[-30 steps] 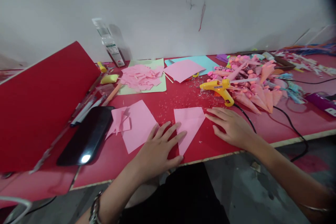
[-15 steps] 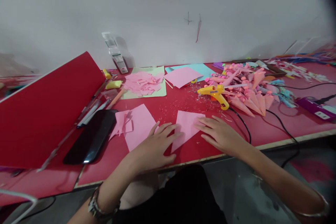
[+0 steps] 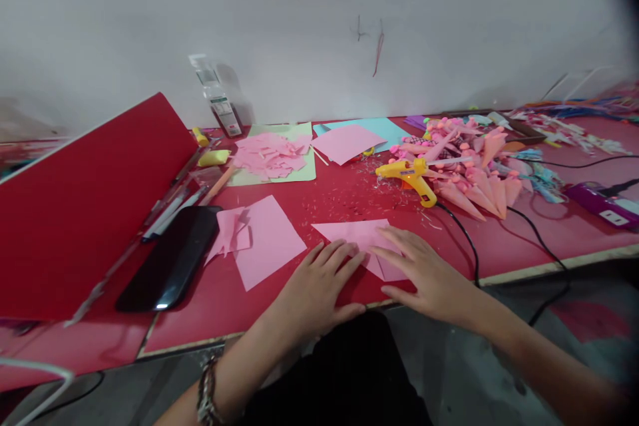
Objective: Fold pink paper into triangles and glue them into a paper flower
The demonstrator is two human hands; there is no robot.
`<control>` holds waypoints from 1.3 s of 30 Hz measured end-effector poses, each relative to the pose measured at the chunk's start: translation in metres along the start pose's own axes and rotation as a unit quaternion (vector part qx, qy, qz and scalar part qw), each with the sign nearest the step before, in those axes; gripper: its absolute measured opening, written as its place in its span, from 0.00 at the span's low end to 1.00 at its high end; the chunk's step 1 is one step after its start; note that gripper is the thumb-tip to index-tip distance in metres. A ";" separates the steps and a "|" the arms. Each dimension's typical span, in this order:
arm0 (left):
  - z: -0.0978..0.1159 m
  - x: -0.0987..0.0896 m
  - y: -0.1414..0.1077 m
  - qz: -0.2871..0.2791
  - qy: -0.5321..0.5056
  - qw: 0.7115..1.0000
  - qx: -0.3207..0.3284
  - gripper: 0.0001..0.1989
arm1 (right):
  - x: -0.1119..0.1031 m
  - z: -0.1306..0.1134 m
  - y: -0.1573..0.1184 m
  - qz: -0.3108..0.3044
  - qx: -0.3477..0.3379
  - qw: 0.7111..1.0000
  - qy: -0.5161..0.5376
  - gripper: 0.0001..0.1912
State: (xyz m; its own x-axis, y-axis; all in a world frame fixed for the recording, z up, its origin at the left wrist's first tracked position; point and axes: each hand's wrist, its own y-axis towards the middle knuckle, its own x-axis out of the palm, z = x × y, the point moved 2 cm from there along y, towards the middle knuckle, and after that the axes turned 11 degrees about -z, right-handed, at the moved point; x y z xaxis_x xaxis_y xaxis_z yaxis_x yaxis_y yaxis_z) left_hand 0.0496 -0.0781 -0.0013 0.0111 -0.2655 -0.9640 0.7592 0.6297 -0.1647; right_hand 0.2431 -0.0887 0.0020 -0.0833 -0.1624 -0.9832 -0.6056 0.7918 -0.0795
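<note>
A folded sheet of pink paper (image 3: pixel 355 234) lies on the red tabletop near its front edge. My left hand (image 3: pixel 319 283) rests flat at its left side, fingers stretched out over the lower edge. My right hand (image 3: pixel 422 269) presses on its right part with fingers spread, covering some of the paper. Left of my hands lies another pink sheet (image 3: pixel 272 239), flat, with small cut pink pieces (image 3: pixel 230 233) on its left corner. A yellow glue gun (image 3: pixel 410 178) lies on its side beyond my right hand, its black cord trailing to the right.
Pink paper scraps (image 3: pixel 272 154) cover a pale green sheet (image 3: pixel 299 176). Pink paper cones (image 3: pixel 482 180) are heaped at the right, near a purple power strip (image 3: pixel 602 203). A black phone (image 3: pixel 172 259) and an upright red board (image 3: pixel 94 213) stand left. A clear bottle (image 3: pixel 219 103) is by the wall.
The pink paper under my hands has turned and now shows a long point toward the left. Both hands have shifted slightly right and nearer the front edge.
</note>
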 end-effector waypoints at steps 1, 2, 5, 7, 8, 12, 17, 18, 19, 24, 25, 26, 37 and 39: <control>-0.001 -0.001 -0.001 -0.003 0.001 1.000 0.002 0.33 | 0.003 0.004 -0.001 -0.011 -0.005 1.000 -0.004 0.31; -0.002 -0.002 -0.002 -0.004 0.001 1.000 0.000 0.32 | 0.006 0.007 -0.002 -0.022 -0.011 1.000 -0.012 0.35; 0.001 -0.004 -0.005 -0.003 -0.002 1.000 -0.017 0.33 | 0.015 0.006 -0.003 -0.035 -0.013 0.998 -0.050 0.42; 0.005 -0.004 -0.005 -0.002 -0.005 1.000 -0.019 0.33 | 0.016 -0.002 -0.002 -0.025 0.004 0.997 -0.079 0.40; 0.007 -0.004 -0.006 -0.001 -0.006 1.000 -0.015 0.34 | 0.015 -0.006 -0.001 -0.019 0.014 0.996 -0.088 0.38; 0.012 -0.005 -0.007 0.004 -0.008 1.000 -0.014 0.32 | 0.004 -0.022 0.003 -0.034 0.019 0.997 -0.063 0.32; 0.012 -0.009 -0.008 0.002 -0.005 0.999 -0.031 0.26 | -0.005 -0.013 0.005 -0.037 -0.004 0.999 0.024 0.30; 0.012 -0.010 -0.009 0.005 -0.005 0.999 -0.032 0.25 | -0.005 -0.009 0.005 -0.037 -0.009 0.999 0.036 0.31; 0.012 -0.010 -0.009 0.008 -0.007 0.999 -0.033 0.24 | -0.005 -0.006 0.004 -0.040 -0.015 0.998 0.045 0.31; 0.007 -0.010 -0.014 0.011 -0.007 0.999 -0.041 0.20 | -0.002 -0.007 0.002 -0.060 -0.037 0.994 0.082 0.25; 0.006 -0.010 -0.016 0.009 -0.002 0.999 -0.039 0.19 | -0.002 -0.009 0.002 -0.059 -0.040 0.993 0.089 0.25; 0.005 -0.010 -0.017 0.008 0.005 0.999 -0.034 0.19 | -0.002 -0.011 0.003 -0.057 -0.042 0.993 0.096 0.24; -0.001 -0.007 -0.013 0.066 0.005 0.997 -0.031 0.09 | 0.002 -0.011 0.012 0.022 -0.051 0.988 0.144 0.10; -0.003 -0.005 -0.010 0.079 -0.005 0.995 -0.058 0.04 | 0.002 -0.009 0.016 0.031 -0.049 0.984 0.171 0.09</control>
State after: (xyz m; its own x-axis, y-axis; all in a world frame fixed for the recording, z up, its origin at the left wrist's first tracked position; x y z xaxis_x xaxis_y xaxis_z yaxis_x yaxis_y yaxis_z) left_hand 0.0397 -0.0809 0.0043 0.1303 -0.1634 -0.9779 0.6679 0.7434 -0.0352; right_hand 0.2260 -0.0812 0.0000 -0.3727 -0.3179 -0.8718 -0.6636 0.7480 0.0110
